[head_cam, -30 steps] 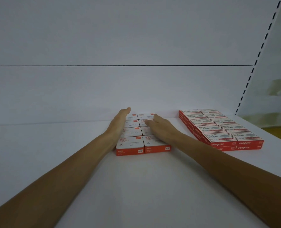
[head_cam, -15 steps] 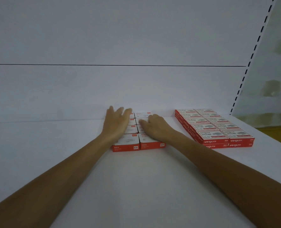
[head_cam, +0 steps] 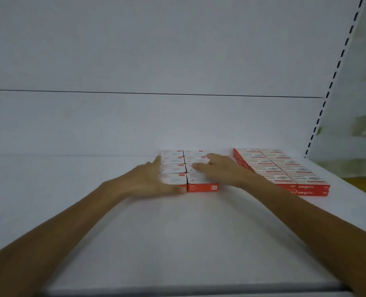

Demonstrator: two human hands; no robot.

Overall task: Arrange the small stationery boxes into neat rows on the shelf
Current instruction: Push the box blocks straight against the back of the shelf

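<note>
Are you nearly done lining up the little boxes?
Nearly. The right block sits in neat rows. The left hand presses the side of the middle block and the right hand rests on top, squaring it. No loose boxes show; probably only this nudge remains.

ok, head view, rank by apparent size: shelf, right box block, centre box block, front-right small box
1. shelf
2. right box block
3. centre box block, partly hidden
4. front-right small box

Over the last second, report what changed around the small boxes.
The left hand moved from the left side of the small boxes onto their top, then back beside them, thumb now across the front. The right hand stayed on top. The larger stack held still.
</note>
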